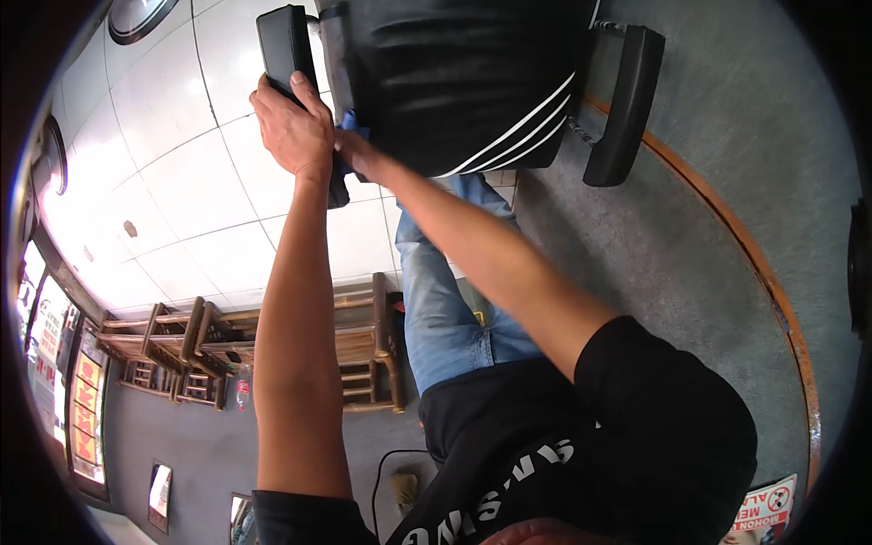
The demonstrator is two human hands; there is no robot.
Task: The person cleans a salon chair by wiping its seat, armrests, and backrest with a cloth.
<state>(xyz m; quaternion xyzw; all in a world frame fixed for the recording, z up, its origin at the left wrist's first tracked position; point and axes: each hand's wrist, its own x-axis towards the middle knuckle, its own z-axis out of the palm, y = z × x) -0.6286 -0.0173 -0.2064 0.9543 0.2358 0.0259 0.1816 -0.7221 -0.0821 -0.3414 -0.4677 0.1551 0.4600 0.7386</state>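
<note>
A black padded chair (pixel 463 82) with white stripes fills the top middle. My left hand (pixel 295 127) grips its left armrest (pixel 285 44), the thumb lying along the pad and the fingers over the far edge. Close beside it, my right hand (pixel 359 156) is at the inner side of the same armrest, slightly blurred, its fingers closed on a blue cloth (pixel 352 124) that shows only in part. The lower end of the armrest sticks out below both hands. On the chair's other side is the right armrest (pixel 627 104), which neither hand touches.
White tiles (pixel 173 173) lie left of the chair, and grey floor (pixel 672 245) with an orange-brown strip (pixel 727 213) lies right. Bamboo furniture (pixel 363 331) stands at lower left near a bottle (pixel 242 391). My jeans-clad legs (pixel 445 300) are just below the chair.
</note>
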